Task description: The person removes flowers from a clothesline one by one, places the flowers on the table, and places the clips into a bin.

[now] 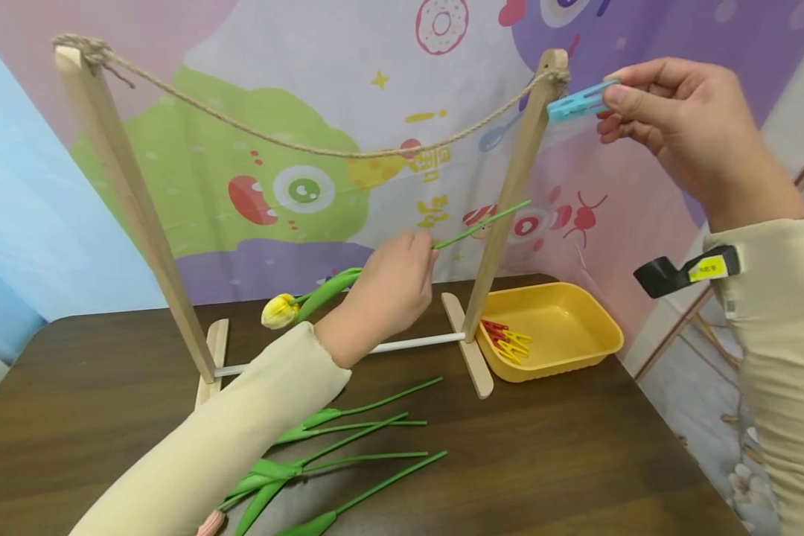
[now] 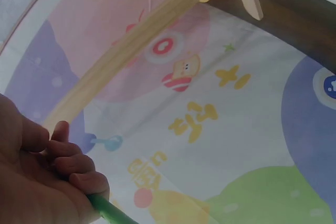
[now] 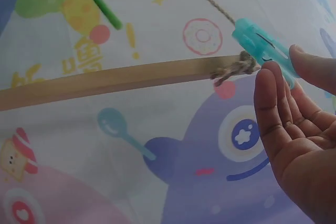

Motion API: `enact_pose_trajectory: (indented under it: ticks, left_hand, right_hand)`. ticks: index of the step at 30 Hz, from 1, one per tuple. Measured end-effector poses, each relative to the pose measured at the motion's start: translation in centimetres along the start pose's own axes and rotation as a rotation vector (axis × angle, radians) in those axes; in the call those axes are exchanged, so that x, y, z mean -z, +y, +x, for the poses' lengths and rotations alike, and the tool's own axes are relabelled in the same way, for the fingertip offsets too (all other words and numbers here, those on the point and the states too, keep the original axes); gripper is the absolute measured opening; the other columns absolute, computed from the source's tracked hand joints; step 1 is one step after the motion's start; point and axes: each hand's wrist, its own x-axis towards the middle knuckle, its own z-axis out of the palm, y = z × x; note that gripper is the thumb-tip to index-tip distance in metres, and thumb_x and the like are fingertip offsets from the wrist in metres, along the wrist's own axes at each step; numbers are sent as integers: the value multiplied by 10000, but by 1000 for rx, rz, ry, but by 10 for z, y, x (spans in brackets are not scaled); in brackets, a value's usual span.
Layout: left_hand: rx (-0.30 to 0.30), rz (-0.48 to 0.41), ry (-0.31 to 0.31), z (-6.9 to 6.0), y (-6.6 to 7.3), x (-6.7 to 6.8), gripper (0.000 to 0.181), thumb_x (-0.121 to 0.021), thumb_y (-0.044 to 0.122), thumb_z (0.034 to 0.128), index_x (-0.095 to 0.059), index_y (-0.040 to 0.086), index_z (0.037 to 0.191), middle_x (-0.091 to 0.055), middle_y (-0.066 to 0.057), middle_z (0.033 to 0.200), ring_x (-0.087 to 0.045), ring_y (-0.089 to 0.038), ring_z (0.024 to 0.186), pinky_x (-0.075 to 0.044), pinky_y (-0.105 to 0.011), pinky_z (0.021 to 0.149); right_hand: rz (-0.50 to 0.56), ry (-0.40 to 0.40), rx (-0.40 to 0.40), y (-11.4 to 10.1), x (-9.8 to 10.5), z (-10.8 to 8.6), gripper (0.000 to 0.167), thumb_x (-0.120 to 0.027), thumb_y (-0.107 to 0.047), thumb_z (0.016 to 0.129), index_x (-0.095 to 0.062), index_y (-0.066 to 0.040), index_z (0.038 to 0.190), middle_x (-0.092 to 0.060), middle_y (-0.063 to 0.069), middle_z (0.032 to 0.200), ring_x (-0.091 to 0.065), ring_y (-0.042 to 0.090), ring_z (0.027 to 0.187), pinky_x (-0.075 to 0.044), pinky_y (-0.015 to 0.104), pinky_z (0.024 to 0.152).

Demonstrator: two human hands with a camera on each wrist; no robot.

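Observation:
My left hand (image 1: 395,283) grips the green stem (image 1: 485,223) of a yellow artificial tulip (image 1: 280,311), its bloom pointing left and the stem's bare end sticking out to the right. In the left wrist view a piece of green stem (image 2: 113,213) comes out below the curled fingers. My right hand (image 1: 690,126) pinches a light blue clothespin (image 1: 579,103) between thumb and forefinger, near the top of the right wooden post (image 1: 512,193). A sagging twine rope (image 1: 321,152) spans the two posts. In the right wrist view the clothespin (image 3: 265,48) is beside the rope's knot (image 3: 236,67).
Several artificial flowers with green stems (image 1: 375,461) lie on the dark wooden table (image 1: 543,461). A yellow basin (image 1: 563,327) at the right holds red and yellow clothespins (image 1: 509,342). The left post (image 1: 134,216) stands on a wooden foot, joined to the right one by a white bar (image 1: 418,343).

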Motion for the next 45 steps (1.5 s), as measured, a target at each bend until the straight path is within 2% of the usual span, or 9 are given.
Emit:
enact_pose_trajectory:
  ticks: [7, 10, 14, 20, 29, 35, 41, 45]
  left_hand:
    - [-27, 126, 46, -17, 2, -7, 177, -406, 125, 978, -508, 40, 861, -488, -82, 731, -477, -246, 631, -382, -344, 510]
    - [-11, 160, 36, -21, 2, -9, 169, -432, 139, 969, -501, 45, 848, -479, -80, 729, -481, -252, 643, -368, -339, 515]
    - [28, 193, -5, -25, 2, -10, 185, -439, 168, 974, -501, 38, 857, -512, -102, 767, -525, -289, 705, -406, -369, 558]
    - [63, 199, -48, -32, -1, -12, 188, -430, 171, 980, -503, 30, 880, -530, -126, 805, -546, -314, 757, -435, -408, 621]
    - [84, 192, -83, -45, -7, -15, 175, -430, 165, 981, -501, 28, 900, -546, -132, 839, -557, -316, 797, -458, -418, 671]
    - [78, 196, -50, -57, -12, -21, 175, -477, 158, 961, -499, 43, 831, -524, -114, 776, -527, -294, 712, -418, -381, 579]
    - [94, 182, -84, -67, -16, -29, 187, -480, 160, 961, -486, 50, 810, -491, -99, 750, -492, -279, 666, -376, -350, 531]
    - [89, 173, -80, -74, -19, -35, 196, -489, 148, 957, -484, 47, 790, -481, -96, 723, -470, -263, 623, -353, -332, 505]
  right_hand:
    - [79, -4, -52, 16, 6, -6, 136, -637, 67, 821, -643, 77, 957, -703, 131, 824, -664, 230, 656, -556, 265, 643]
    - [87, -1, -71, 22, 9, -9, 133, -633, 64, 826, -643, 75, 959, -703, 128, 828, -669, 227, 669, -558, 269, 649]
    - [90, -12, -93, 30, 13, -13, 136, -625, 55, 838, -639, 69, 973, -700, 120, 856, -675, 222, 697, -558, 266, 671]
    - [128, -35, -124, 41, 17, -17, 125, -605, 59, 853, -631, 70, 974, -701, 126, 858, -683, 222, 708, -560, 274, 686]
    - [140, -18, -173, 57, 24, -23, 131, -606, 39, 860, -653, 42, 982, -706, 114, 845, -682, 211, 688, -559, 270, 682]
    - [162, -4, -196, 69, 31, -26, 125, -591, 41, 870, -663, 33, 972, -711, 121, 823, -686, 218, 678, -560, 276, 675]
    - [145, 0, -233, 81, 37, -30, 120, -597, 14, 875, -678, 13, 963, -721, 100, 844, -683, 207, 679, -560, 274, 680]
    - [139, -11, -242, 90, 42, -34, 124, -591, 0, 884, -680, 5, 970, -725, 98, 846, -691, 206, 688, -559, 269, 689]
